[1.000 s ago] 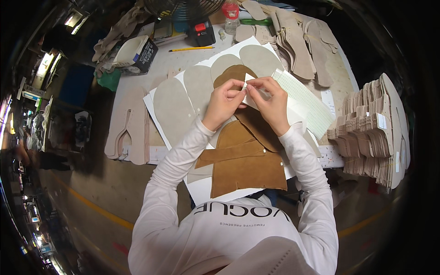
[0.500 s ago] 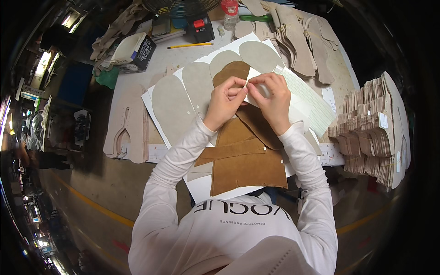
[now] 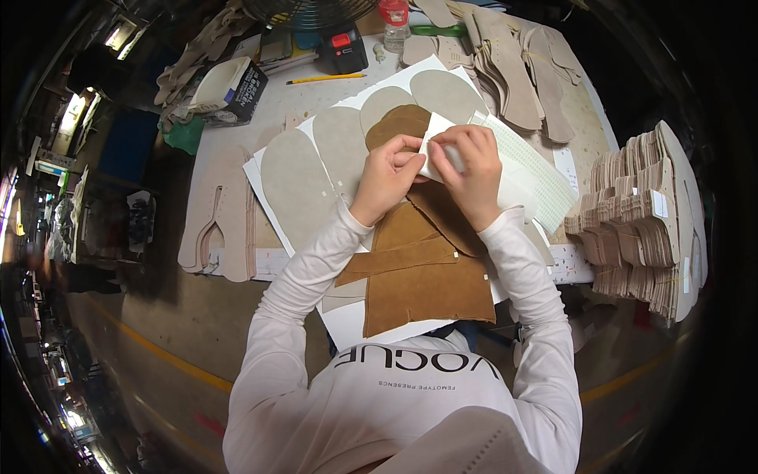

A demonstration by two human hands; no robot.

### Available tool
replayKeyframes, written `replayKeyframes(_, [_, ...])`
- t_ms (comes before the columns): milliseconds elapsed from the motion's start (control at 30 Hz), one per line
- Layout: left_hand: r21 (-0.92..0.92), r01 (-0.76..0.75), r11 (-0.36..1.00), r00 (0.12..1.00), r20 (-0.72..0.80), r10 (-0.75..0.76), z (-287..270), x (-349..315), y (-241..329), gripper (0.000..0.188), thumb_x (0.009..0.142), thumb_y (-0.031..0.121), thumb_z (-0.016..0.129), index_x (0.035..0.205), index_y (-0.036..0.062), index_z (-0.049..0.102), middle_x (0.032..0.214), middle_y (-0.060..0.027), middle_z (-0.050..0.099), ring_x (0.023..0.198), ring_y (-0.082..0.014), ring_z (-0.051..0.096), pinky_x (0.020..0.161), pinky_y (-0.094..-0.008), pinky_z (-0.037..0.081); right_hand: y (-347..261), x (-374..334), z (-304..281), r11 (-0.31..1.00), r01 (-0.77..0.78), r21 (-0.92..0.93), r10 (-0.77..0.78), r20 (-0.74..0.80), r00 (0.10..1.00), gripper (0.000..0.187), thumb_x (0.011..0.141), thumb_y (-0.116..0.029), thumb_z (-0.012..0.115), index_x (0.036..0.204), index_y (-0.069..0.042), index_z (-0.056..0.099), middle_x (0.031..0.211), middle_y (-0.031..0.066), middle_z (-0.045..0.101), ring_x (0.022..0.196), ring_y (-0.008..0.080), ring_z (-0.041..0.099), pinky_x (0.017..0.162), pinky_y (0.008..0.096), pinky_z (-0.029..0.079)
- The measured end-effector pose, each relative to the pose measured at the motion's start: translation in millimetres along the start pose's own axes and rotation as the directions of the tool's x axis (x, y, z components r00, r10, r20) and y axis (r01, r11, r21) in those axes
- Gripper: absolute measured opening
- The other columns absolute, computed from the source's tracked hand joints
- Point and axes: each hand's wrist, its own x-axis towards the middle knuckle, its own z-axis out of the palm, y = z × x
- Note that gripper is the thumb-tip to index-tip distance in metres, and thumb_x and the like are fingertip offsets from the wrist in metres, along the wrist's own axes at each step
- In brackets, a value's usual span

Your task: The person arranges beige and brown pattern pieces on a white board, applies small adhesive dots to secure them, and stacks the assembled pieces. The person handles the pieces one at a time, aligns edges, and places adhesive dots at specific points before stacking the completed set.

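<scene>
Over the middle of the table, my left hand point(image 3: 388, 178) pinches the near-left edge of a white sheet with rows of small pale labels point(image 3: 541, 174). My right hand point(image 3: 475, 174) is curled at the same edge, thumb and fingertips on the paper; whether a loose label is between them is too small to tell. The sheet's folded corner stands up between both hands. Beneath lie brown suede pieces point(image 3: 430, 294), a few with tiny white squares on them. Rounded grey leather pieces point(image 3: 294, 178) spread out to the left on a white board point(image 3: 257, 175).
Bundled beige cut pieces point(image 3: 632, 229) are stacked at the right edge, with more beige pieces point(image 3: 517, 75) at the far right and others point(image 3: 225, 229) at left. Toward the back are a pencil point(image 3: 326, 79), a bottle point(image 3: 395, 31), a fan point(image 3: 312, 12) and a dark box point(image 3: 241, 99).
My right fingertips have drawn slightly apart from my left ones, and the right thumb has shifted right. The left hand stays nearly still at the sheet's edge.
</scene>
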Motion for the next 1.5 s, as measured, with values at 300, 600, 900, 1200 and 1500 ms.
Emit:
replayKeyframes(300, [-0.159, 0.068, 0.985, 0.998, 0.004, -0.068, -4, 2, 0, 0.015, 0.098, 0.007, 0.053, 0.111, -0.0011, 0.056, 0.093, -0.0058, 0.069, 0.085, -0.009, 0.067, 0.078, -0.0243, 0.058, -1, -1, 1, 0.994, 0.093, 0.06, -0.097, 0.066, 0.993, 0.048, 0.075, -0.003, 0.074, 0.121, -0.014, 0.066, 0.087, -0.0007, 0.067, 0.087, 0.0209, 0.061, 0.076, 0.0346, 0.049])
replayKeyframes(600, [-0.074, -0.023, 0.997, 1.0, -0.004, 0.022, -3, 1, -5, 0.014, 0.099, 0.007, 0.054, 0.111, -0.0001, 0.055, 0.096, -0.007, 0.07, 0.087, -0.0092, 0.066, 0.079, -0.0247, 0.057, -3, -5, 3, 0.996, 0.045, 0.078, -0.049, 0.061, 0.997, 0.055, 0.075, -0.002, 0.074, 0.127, -0.013, 0.063, 0.087, -0.0011, 0.067, 0.085, 0.0197, 0.062, 0.076, 0.0319, 0.048])
replayKeyframes(900, [-0.082, -0.089, 0.993, 0.996, 0.013, 0.09, -3, 3, -7, 0.013, 0.099, 0.006, 0.053, 0.111, 0.0019, 0.054, 0.094, -0.006, 0.07, 0.087, -0.0085, 0.065, 0.078, -0.0233, 0.056, -5, -8, 4, 0.995, -0.001, 0.105, 0.0, 0.011, 1.0, 0.054, 0.074, -0.001, 0.074, 0.126, -0.012, 0.063, 0.087, -0.0007, 0.068, 0.087, 0.0201, 0.062, 0.077, 0.0326, 0.048])
replayKeyframes(1200, [-0.193, 0.054, 0.98, 0.994, -0.08, -0.071, -7, 7, -7, 0.019, 0.097, 0.006, 0.054, 0.115, -0.0001, 0.052, 0.1, -0.0098, 0.068, 0.092, -0.0136, 0.066, 0.083, -0.0288, 0.058, -3, 5, -10, 0.982, 0.023, 0.189, -0.018, -0.033, 0.999, 0.057, 0.07, -0.001, 0.075, 0.125, -0.012, 0.062, 0.091, 0.0, 0.068, 0.088, 0.0202, 0.061, 0.077, 0.0313, 0.048])
replayKeyframes(1500, [-0.256, 0.005, 0.967, 0.995, 0.099, 0.021, -22, 13, 15, 0.033, 0.099, 0.014, 0.057, 0.128, 0.0017, 0.051, 0.125, -0.0185, 0.062, 0.108, -0.0212, 0.065, 0.09, -0.0278, 0.055, 57, 22, -75, 0.798, 0.28, -0.533, -0.362, -0.053, 0.931, 0.065, 0.083, 0.001, 0.063, 0.139, -0.031, 0.054, 0.09, -0.0011, 0.074, 0.075, 0.0146, 0.07, 0.072, 0.0289, 0.051])
